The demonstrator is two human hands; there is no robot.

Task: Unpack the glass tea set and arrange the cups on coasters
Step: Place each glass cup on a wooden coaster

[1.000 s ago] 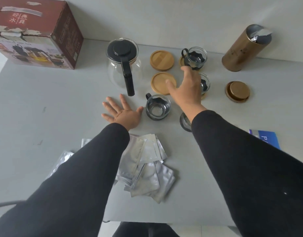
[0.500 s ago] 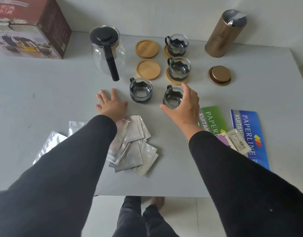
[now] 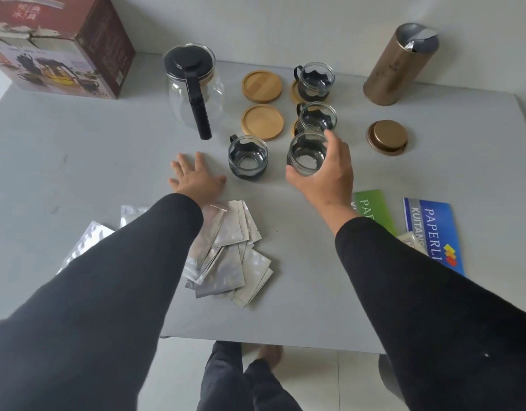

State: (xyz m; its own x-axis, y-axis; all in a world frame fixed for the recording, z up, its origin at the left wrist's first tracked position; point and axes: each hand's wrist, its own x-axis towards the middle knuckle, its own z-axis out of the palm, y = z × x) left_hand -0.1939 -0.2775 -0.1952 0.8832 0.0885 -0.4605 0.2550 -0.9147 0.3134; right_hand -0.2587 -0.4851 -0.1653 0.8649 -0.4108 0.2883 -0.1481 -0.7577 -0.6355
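A glass cup (image 3: 307,157) is held in the right hand (image 3: 325,173), thumb below and fingers curled over its far rim. Two bare coasters (image 3: 262,118) lie beyond and left of that hand; the cup is best carried level and set down centred. The left hand (image 3: 196,179) is spread flat on the table (image 3: 78,161), beside another cup (image 3: 248,158).

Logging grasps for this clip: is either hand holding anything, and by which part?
The right hand grips a glass cup around its side wall; the left hand holds nothing.
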